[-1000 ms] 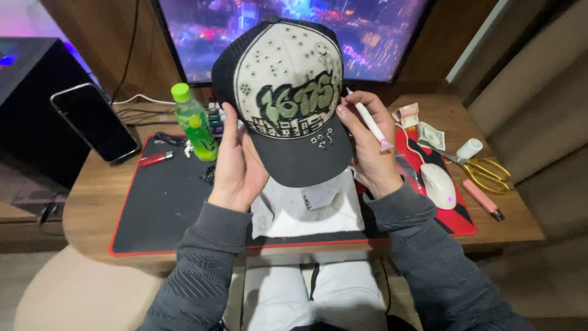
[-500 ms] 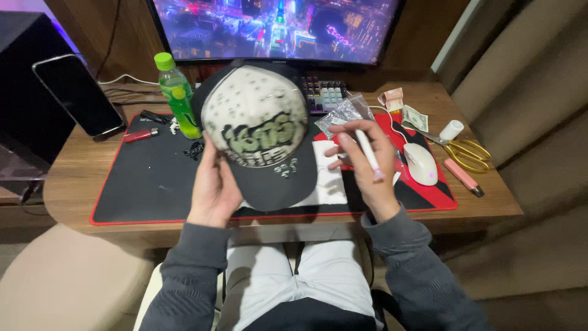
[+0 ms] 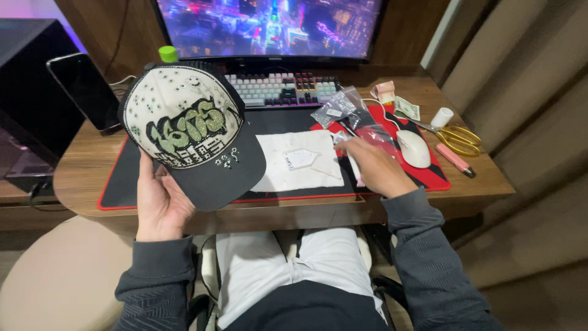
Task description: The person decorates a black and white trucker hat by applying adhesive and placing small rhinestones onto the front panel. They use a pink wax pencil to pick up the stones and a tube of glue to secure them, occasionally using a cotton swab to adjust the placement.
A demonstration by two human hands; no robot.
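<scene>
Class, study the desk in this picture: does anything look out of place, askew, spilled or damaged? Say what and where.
Nothing looks spilled or damaged. The left hand holds the cap tilted above the desk mat. Right of the white mouse, scissors, banknotes and small clear bags lie loosely scattered, untidy rather than odd.

The cap point(image 3: 187, 138) is covering most of the green-topped bottle point(image 3: 168, 54) — only its lid is peeking out above the crown. The monitor point(image 3: 269, 27) is running off the top edge. The right hand's point(image 3: 376, 167) fingertips are disappearing among the clear plastic bags point(image 3: 343, 110), so whatever they are pinching is too small to tell. The left hand's point(image 3: 160, 205) fingers are lying hidden under the brim.
</scene>
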